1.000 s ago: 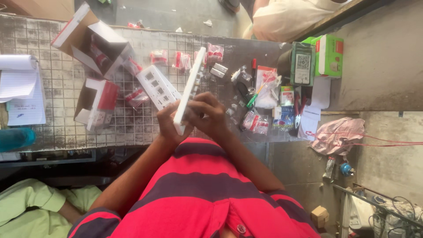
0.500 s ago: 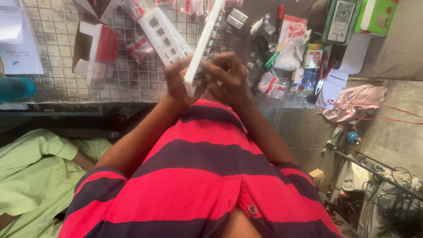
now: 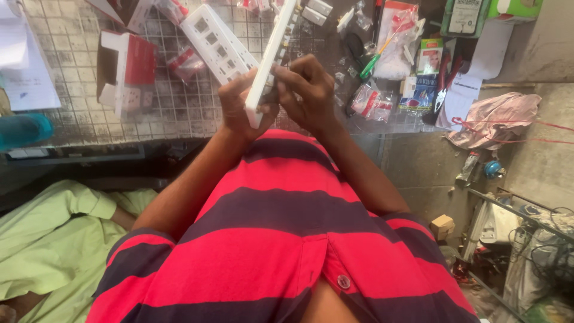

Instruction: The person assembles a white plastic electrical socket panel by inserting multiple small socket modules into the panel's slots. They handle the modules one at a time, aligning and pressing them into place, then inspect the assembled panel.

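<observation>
My left hand (image 3: 239, 110) and right hand (image 3: 308, 90) both grip long white plastic switch plate (image 3: 269, 57), edge-on, above gridded tabletop (image 3: 179, 113).

A small electrical repair or assembly workshop. The grey tiled worktop (image 3: 72, 72) is crowded with parts: a white plastic multi-socket plate (image 3: 218, 42) at its middle, a red and white cardboard box (image 3: 128, 75) to that plate's left, clear packets of small red parts (image 3: 371, 101) to its right, and a green-handled screwdriver (image 3: 376, 57) beyond them.
</observation>
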Available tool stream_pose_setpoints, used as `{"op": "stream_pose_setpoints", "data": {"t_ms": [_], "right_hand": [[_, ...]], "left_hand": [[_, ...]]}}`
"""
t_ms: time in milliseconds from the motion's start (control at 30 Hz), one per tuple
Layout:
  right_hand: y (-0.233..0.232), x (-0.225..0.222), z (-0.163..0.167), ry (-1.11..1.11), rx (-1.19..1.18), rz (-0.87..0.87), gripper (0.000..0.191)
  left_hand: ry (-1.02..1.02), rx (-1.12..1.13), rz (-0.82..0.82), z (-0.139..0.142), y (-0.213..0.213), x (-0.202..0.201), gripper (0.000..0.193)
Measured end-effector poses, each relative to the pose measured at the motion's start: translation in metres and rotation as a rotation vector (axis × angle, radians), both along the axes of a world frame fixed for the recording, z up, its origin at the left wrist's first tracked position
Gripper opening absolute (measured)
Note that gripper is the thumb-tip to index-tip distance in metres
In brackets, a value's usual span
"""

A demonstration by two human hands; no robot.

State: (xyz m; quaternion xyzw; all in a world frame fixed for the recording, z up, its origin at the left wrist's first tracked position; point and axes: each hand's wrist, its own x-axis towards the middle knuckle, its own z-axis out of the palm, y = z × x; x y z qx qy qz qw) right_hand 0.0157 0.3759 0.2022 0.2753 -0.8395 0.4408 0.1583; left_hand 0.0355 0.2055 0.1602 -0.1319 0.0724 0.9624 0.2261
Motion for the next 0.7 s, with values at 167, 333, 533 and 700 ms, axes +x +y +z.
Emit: {"op": "stream_pose_setpoints", "data": {"t_ms": [167,333,533,700], "right_hand": [[0.000,0.005,-0.007,0.060,0.005,0.035,0.027],[-0.003,0.006,-0.009,0.074,-0.033,0.036,0.024],[-0.009,0.013,-0.004,-0.178,-0.281,-0.044,0.024],[-0.014,0.015,-0.013,-0.434,-0.481,-0.050,0.014]], "left_hand": [[-0.080,-0.047,-0.011,-0.008,0.000,0.000,0.035],[-0.001,-0.013,-0.014,-0.029,0.000,0.006,0.041],[0.307,-0.334,0.037,-0.039,0.002,0.011,0.051],[0.518,-0.895,0.115,-0.027,0.003,0.011,0.040]]}}
